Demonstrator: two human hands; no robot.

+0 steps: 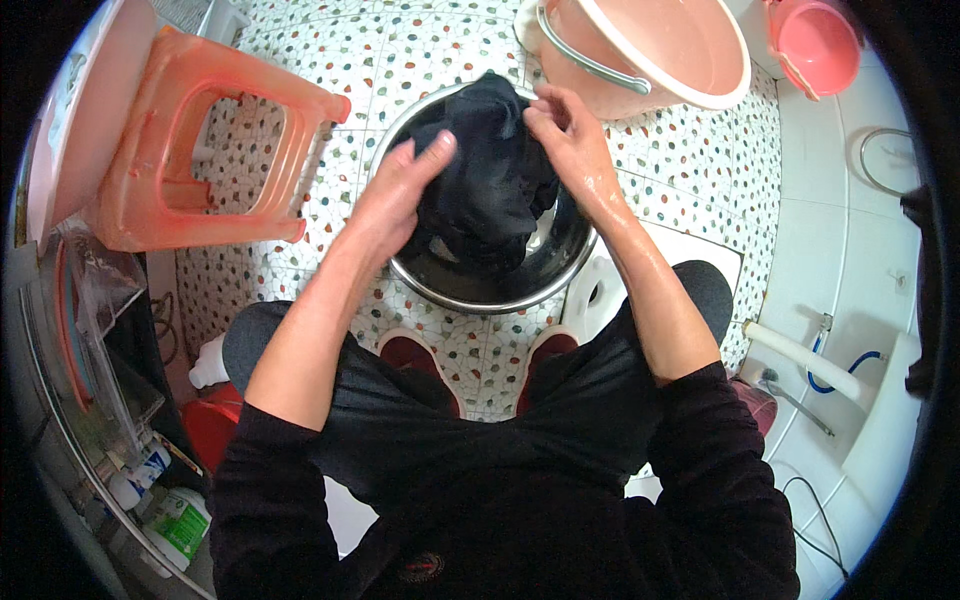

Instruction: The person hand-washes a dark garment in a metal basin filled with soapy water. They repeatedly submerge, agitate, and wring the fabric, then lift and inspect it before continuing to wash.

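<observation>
A bunched black cloth garment (pixel 487 172) lies in a round stainless steel basin (pixel 491 304) on the floor between my feet and the bucket. My left hand (pixel 405 187) is at the garment's left side, thumb raised and the other fingers partly hidden behind the hand. On the other side, my right hand (pixel 566 135) is by the garment's upper right edge with its fingers curled; whether it pinches any cloth cannot be told. The right wrist and forearm look wet.
A pink bucket (pixel 637 45) with a grey handle stands behind the basin. An orange plastic stool (pixel 195 232) lies tipped at the left. A white squat toilet (pixel 600 292) adjoins the basin at the right. Bottles (pixel 180 525) stand low at the left, and a pink basin (pixel 817 49) is at upper right.
</observation>
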